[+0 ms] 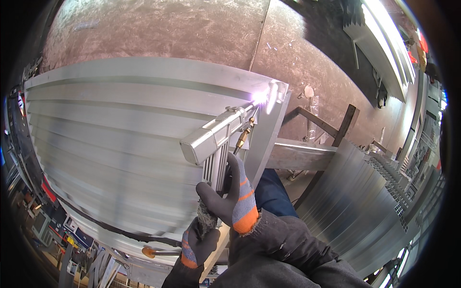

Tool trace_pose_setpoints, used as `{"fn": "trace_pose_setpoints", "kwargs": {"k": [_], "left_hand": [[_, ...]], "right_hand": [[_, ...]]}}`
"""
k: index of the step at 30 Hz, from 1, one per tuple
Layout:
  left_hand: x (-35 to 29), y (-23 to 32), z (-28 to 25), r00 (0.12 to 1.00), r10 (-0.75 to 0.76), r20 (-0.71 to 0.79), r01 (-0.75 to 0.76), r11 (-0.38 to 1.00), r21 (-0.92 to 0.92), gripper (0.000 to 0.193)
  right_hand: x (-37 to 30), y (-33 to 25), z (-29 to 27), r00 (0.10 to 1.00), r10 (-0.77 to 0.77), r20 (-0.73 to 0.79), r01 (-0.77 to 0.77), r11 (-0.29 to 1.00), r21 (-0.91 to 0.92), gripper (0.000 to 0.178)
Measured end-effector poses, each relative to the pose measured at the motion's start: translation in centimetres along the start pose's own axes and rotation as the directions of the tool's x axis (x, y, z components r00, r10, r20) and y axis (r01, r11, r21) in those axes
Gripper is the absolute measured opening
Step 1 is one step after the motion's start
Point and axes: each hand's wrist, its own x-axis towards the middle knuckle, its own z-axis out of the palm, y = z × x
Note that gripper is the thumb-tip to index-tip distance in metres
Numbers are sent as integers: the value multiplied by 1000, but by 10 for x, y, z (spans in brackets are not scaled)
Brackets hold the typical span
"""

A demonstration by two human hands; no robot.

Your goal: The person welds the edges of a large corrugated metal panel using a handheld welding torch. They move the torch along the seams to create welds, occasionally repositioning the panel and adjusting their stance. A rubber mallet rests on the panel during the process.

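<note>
Gripping a handheld welding gun [211,138] by its handle [216,165], a gloved right hand [236,198] sits beyond a gloved left hand [198,246] clasping the lower end [207,218]; light [260,97] flares at the far right corner of a slatted metal panel [120,106], metal sheets [343,187] at right.

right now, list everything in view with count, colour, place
panel: 1, pale grey, left and centre
gun: 1, silver, centre
glow: 1, white-violet, gun tip
fitting: 1, brass, beside gun
cable: 1, black, lower left
stack: 1, silver, right
beams: several, brown-grey, right
strips: several, pale grey, upper right
floor: 1, brown, top
clutter: many, mixed colours, edges
leg: 1, blue, lower centre
sleeves: 2, black, bottom
right hand: 1, grey-orange glove, on gun
left hand: 1, grey-orange glove, below right
</note>
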Motion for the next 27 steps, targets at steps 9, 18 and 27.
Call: {"fn": "trace_pose_setpoints", "kwargs": {"k": [9, 18, 27], "left_hand": [[-5, 1, -1, 1000, 20, 23, -20, 1000, -1, 19], [-7, -2, -6, 998, 32, 50, -35, 997, 62, 20], [-10, -8, -8, 997, 35, 62, -35, 999, -1, 23]], "right_hand": [[-4, 0, 4, 1000, 16, -19, -14, 995, 101, 68], [-8, 5, 7, 999, 0, -35, 3, 998, 61, 70], [-15, -2, 6, 997, 71, 27, -73, 994, 83, 74]]}}
